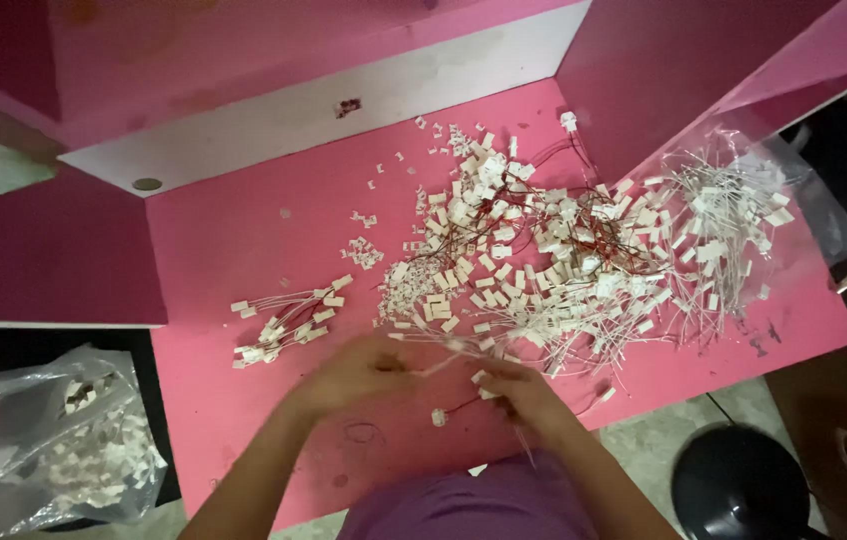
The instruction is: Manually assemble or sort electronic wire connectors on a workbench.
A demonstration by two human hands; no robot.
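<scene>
Left hand (348, 375) and right hand (518, 390), blurred, pinch a thin white wire (443, 365) between them over the pink tabletop (243, 230); loose connector pile (533, 250) just behind, within reach.

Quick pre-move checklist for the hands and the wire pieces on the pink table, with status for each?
1. Left hand in view over the table: ok, though motion-blurred.
2. Right hand in view: ok, it pinches a thin white wire.
3. Left hand's grip on that wire: cannot tell, too blurred.
4. Main heap of white connectors with wires close above the hands: ok.
5. Small sorted bundle lies apart from the heap, to the left: ok.
6. Loose connector on the pink table between the hands, away from the edge: ok.
</scene>
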